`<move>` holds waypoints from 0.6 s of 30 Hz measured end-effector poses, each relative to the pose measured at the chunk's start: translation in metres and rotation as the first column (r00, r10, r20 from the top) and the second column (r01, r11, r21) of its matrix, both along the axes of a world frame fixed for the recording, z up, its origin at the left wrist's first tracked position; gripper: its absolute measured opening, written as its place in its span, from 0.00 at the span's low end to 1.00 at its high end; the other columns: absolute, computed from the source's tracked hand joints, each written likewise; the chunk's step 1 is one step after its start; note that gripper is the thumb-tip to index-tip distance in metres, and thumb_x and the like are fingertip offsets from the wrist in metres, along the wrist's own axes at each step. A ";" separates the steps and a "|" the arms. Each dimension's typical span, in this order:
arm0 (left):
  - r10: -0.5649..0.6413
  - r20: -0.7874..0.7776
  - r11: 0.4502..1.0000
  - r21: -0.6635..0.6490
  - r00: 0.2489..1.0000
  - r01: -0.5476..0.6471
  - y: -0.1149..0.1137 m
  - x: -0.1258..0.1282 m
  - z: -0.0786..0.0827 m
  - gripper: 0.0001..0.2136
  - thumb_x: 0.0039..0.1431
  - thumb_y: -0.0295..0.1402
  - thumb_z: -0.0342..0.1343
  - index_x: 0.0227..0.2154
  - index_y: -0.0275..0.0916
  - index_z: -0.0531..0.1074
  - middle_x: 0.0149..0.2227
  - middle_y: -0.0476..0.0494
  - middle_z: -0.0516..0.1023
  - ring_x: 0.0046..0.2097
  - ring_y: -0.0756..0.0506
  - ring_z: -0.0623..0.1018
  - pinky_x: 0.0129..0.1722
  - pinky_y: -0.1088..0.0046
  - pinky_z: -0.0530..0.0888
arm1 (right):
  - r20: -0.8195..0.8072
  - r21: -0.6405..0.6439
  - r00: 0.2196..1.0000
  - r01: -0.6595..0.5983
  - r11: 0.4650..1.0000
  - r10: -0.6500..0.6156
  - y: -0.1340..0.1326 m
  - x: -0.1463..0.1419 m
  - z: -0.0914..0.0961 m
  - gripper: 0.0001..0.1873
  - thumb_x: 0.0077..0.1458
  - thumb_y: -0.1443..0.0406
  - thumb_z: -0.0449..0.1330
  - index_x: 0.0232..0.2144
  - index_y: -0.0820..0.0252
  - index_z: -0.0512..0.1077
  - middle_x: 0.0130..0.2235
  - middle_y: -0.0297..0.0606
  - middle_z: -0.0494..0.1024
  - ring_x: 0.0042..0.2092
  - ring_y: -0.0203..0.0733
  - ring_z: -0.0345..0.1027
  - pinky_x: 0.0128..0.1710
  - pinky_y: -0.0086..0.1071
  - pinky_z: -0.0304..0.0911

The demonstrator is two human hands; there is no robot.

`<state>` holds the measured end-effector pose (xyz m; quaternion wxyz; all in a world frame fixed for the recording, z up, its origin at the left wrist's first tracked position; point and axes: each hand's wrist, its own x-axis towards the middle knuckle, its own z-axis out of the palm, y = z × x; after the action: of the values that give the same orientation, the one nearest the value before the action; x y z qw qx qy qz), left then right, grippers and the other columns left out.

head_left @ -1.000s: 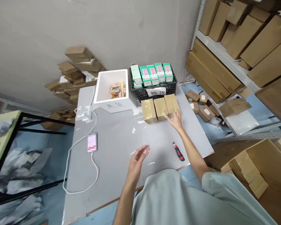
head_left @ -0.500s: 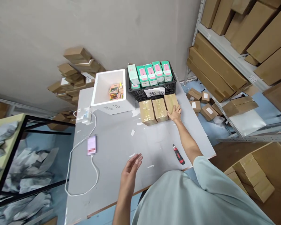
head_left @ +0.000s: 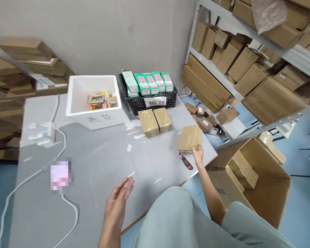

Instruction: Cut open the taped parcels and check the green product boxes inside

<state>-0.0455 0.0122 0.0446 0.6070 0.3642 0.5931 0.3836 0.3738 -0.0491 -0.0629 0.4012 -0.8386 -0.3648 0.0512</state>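
Note:
My right hand point(head_left: 197, 154) grips a small taped cardboard box point(head_left: 189, 138) and holds it just above the grey table point(head_left: 100, 162) near its right edge. Two more taped boxes point(head_left: 155, 121) lie side by side in front of a black crate point(head_left: 150, 100). My left hand point(head_left: 118, 201) hovers open over the table's near edge, fingers stretched out and holding nothing. A red and black utility knife point(head_left: 186, 161) lies on the table just left of my right hand.
The black crate holds green and pink product boxes point(head_left: 150, 82). A white foam bin point(head_left: 93, 100) holds colourful packs. A phone point(head_left: 59, 174) on a white cable lies at left. An open carton point(head_left: 250, 175) with small boxes stands on the floor at right, under shelves of cartons point(head_left: 235, 69).
My right hand picked the rightmost of the three taped boxes out of the row and drew it back toward the table's right edge. The view swung right and closer.

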 end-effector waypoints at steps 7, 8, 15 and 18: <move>-0.018 0.062 0.996 -0.081 0.998 0.023 0.015 -0.044 -0.052 0.28 0.53 0.55 0.79 0.50 0.42 0.84 0.62 0.29 0.87 0.67 0.28 0.85 0.75 0.40 0.76 | -0.121 -0.196 0.965 -0.253 0.947 0.233 -0.053 -0.129 -0.014 0.40 0.59 0.49 0.75 0.70 0.53 0.80 0.67 0.52 0.84 0.70 0.65 0.80 0.71 0.56 0.77; -0.017 0.036 0.996 -0.093 0.999 0.020 0.017 -0.046 -0.058 0.28 0.56 0.54 0.78 0.52 0.41 0.83 0.63 0.28 0.87 0.69 0.28 0.84 0.76 0.40 0.75 | -0.133 -0.229 0.927 -0.373 0.899 0.351 -0.050 -0.146 -0.013 0.43 0.57 0.50 0.77 0.71 0.53 0.79 0.71 0.51 0.81 0.74 0.64 0.76 0.74 0.53 0.74; -0.092 -0.148 0.996 -0.006 0.985 0.093 0.016 -0.074 -0.108 0.33 0.69 0.52 0.69 0.70 0.39 0.78 0.74 0.25 0.78 0.77 0.29 0.76 0.80 0.47 0.68 | -0.222 -0.424 0.454 -0.842 0.334 0.863 -0.013 -0.216 0.005 0.58 0.53 0.64 0.79 0.82 0.59 0.66 0.87 0.56 0.53 0.88 0.67 0.45 0.86 0.60 0.49; -0.154 -0.135 0.986 0.049 0.979 0.161 0.003 -0.088 -0.130 0.38 0.70 0.54 0.69 0.75 0.39 0.74 0.78 0.26 0.74 0.78 0.31 0.75 0.81 0.50 0.68 | -0.188 -0.467 0.422 -0.833 0.298 0.887 -0.004 -0.216 0.009 0.63 0.55 0.66 0.77 0.86 0.61 0.57 0.88 0.53 0.48 0.89 0.66 0.38 0.87 0.58 0.47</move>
<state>-0.1331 0.0149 -0.0858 0.5843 0.4522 0.5891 0.3272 0.1576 -0.0531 -0.0537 0.0619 -0.5840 -0.7499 0.3045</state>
